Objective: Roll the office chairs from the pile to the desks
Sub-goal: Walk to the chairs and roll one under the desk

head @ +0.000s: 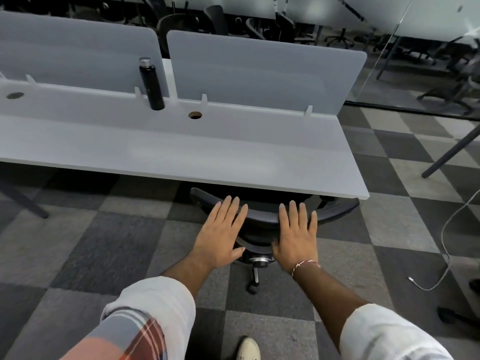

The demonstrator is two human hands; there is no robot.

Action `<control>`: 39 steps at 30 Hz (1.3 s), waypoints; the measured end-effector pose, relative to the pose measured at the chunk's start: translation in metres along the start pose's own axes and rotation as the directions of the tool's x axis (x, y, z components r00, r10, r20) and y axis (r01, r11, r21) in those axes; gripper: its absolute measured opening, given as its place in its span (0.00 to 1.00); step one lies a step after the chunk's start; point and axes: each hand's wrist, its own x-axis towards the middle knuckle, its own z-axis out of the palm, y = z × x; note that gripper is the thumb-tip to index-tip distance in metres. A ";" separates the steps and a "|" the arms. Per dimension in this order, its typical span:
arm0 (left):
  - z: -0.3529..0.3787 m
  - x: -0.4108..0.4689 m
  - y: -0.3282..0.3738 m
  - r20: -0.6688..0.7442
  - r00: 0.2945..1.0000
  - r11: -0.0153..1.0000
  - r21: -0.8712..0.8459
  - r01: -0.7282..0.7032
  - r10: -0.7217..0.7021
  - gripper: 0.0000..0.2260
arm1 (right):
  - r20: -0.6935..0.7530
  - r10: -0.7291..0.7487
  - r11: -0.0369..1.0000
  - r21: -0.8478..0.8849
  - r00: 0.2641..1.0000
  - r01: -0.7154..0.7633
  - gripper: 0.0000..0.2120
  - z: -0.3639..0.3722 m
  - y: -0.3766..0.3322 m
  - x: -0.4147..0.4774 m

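A black office chair (335, 213) stands tucked under the front edge of the white desk (197, 154), with only its curved backrest top, stem and one caster showing. My left hand (220, 233) lies flat with straight fingers on the left part of the backrest. My right hand (297, 235) lies flat the same way on its middle, a thread band around the wrist. Neither hand curls round the chair. The seat is hidden beneath the desk.
A black bottle (151, 84) stands at the desk's back by grey divider panels (262, 74). Several more black chairs (259, 24) crowd behind the dividers. A white cable (445, 245) trails over the checkered carpet at right, near a slanted desk leg (452, 152).
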 end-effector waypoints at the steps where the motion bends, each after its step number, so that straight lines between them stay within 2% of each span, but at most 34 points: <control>1: 0.003 -0.012 0.000 0.022 1.000 1.000 -0.007 -0.003 0.003 0.48 | 0.007 0.002 1.000 0.001 1.000 -0.002 0.47 0.001 -0.011 -0.008; 3: 0.011 -0.042 -0.004 0.062 0.998 1.000 -0.001 -0.010 0.010 0.47 | 0.039 -0.030 1.000 0.000 0.999 0.030 0.50 0.002 -0.035 -0.025; 8: 0.026 -0.130 -0.036 0.197 0.976 0.995 -0.002 0.097 -0.095 0.43 | 0.143 -0.272 0.960 -0.029 0.951 0.279 0.45 0.012 -0.092 -0.060; 12: 0.018 -0.192 -0.074 0.205 0.964 0.986 0.049 0.161 -0.167 0.40 | 0.216 -0.323 0.943 -0.005 0.921 0.332 0.45 0.009 -0.154 -0.082; 15: 0.012 -0.235 -0.100 0.232 0.946 0.974 0.059 0.221 -0.229 0.38 | 0.293 -0.395 0.902 -0.054 0.871 0.428 0.40 0.003 -0.199 -0.092; 18: 0.012 -0.279 -0.123 0.255 0.918 0.952 0.061 0.298 -0.304 0.36 | 0.301 -0.453 0.875 -0.031 0.839 0.483 0.39 -0.006 -0.243 -0.094; 23: 0.012 -0.334 -0.152 0.329 0.834 0.885 0.011 0.465 -0.443 0.35 | 0.267 -0.590 0.794 0.020 0.762 0.608 0.39 -0.010 -0.306 -0.081; 31: 0.008 -0.374 -0.214 0.329 0.707 0.743 -0.025 0.669 -0.626 0.33 | 0.251 -0.752 0.645 0.092 0.610 0.758 0.37 -0.007 -0.414 -0.031; 37: 0.015 -0.384 -0.282 0.305 0.537 0.563 -0.003 0.826 -0.786 0.33 | 0.254 -0.839 0.525 0.146 0.481 0.838 0.37 0.001 -0.499 0.028; 39: 0.020 -0.383 -0.305 0.295 0.458 0.475 -0.016 0.880 -0.838 0.32 | 0.266 -0.863 0.478 0.155 0.430 0.864 0.37 0.003 -0.525 0.051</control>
